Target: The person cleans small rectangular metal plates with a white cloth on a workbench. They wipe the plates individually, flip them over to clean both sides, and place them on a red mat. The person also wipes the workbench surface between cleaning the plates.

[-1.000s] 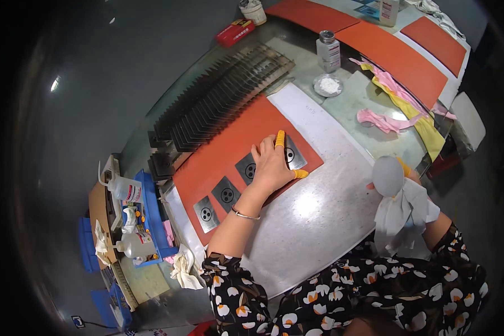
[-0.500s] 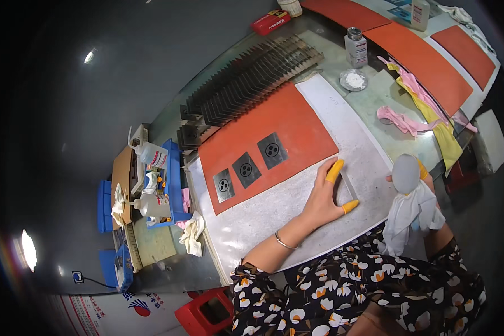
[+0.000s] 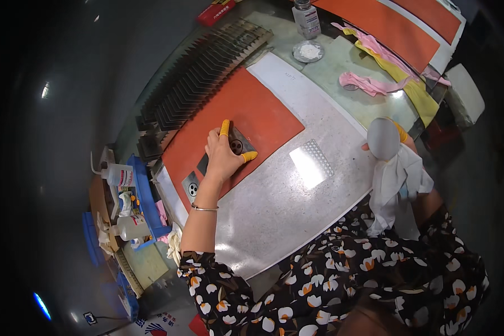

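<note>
Since the earlier frame: left hand [image 3: 221, 159] is moving from the white sheet [image 3: 263, 215] onto the orange mat [image 3: 263, 103], and a dotted plate [image 3: 321, 157] is now lying flat on the sheet, right of centre in the frame. Left hand is half opening, yellow-capped thumb and index spanning a dark plate [image 3: 242, 138] at mid-frame; cannot tell whether it is gripping. Another plate [image 3: 191, 188] is lying lower left on the mat. Right hand [image 3: 409, 143], right of frame, is closing around a round grey disc [image 3: 383, 139] with white cloth [image 3: 396, 182] hanging below.
</note>
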`<move>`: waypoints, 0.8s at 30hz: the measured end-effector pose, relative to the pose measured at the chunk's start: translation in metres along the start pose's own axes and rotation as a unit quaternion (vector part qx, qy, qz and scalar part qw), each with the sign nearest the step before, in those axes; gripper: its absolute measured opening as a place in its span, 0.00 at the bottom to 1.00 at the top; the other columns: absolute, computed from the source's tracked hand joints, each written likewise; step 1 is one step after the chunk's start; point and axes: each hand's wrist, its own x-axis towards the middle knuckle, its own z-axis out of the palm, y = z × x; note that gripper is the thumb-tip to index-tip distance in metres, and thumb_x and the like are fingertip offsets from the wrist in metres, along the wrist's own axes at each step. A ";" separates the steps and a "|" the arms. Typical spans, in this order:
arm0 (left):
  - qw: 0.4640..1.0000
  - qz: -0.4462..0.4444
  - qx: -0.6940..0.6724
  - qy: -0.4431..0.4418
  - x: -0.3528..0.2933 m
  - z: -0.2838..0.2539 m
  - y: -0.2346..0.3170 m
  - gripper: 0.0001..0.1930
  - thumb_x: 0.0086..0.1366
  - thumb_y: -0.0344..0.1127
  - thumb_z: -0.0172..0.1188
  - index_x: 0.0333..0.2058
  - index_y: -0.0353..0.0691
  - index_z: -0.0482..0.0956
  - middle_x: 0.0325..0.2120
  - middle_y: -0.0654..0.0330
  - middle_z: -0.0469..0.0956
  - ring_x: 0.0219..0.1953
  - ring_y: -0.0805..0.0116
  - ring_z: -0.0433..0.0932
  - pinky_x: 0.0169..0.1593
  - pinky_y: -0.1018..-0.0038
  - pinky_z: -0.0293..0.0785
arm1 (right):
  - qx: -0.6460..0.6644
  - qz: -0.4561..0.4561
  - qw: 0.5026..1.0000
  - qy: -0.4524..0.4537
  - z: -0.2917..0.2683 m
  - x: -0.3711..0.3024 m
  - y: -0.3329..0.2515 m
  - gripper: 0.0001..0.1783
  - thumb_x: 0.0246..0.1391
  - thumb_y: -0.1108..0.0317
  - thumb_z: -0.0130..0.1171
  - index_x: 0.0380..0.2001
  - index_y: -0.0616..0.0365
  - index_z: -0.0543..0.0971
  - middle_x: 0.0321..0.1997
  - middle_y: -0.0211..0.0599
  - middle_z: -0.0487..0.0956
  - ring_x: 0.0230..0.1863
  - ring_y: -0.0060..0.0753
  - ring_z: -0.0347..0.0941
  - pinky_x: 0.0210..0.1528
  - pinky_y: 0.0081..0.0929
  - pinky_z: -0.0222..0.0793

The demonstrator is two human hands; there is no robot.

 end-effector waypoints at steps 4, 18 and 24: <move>0.969 0.167 0.014 0.180 -0.037 -0.002 0.023 0.40 0.34 0.45 0.71 0.50 0.38 0.68 0.44 0.58 0.69 0.45 0.58 0.66 0.49 0.66 0.59 | 0.026 0.016 1.000 0.002 0.000 -0.001 -0.004 0.15 0.51 0.73 0.53 0.44 0.58 0.69 0.35 0.37 0.75 0.37 0.43 0.76 0.40 0.29 0.73; 0.997 0.050 -0.022 0.055 -0.071 -0.006 -0.052 0.58 0.29 0.53 0.74 0.58 0.35 0.53 0.59 0.48 0.49 0.61 0.50 0.49 0.62 0.56 0.41 | -0.138 -0.008 0.990 0.027 -0.009 -0.001 0.008 0.20 0.49 0.72 0.57 0.47 0.64 0.68 0.36 0.42 0.75 0.37 0.41 0.76 0.37 0.25 0.72; 0.999 -0.019 -0.017 -0.027 -0.051 -0.009 -0.053 0.52 0.33 0.50 0.73 0.56 0.32 0.57 0.51 0.52 0.57 0.54 0.55 0.55 0.58 0.63 0.48 | -0.014 0.027 0.998 0.055 -0.011 0.003 0.011 0.19 0.49 0.73 0.57 0.45 0.65 0.68 0.35 0.41 0.75 0.35 0.39 0.76 0.35 0.26 0.73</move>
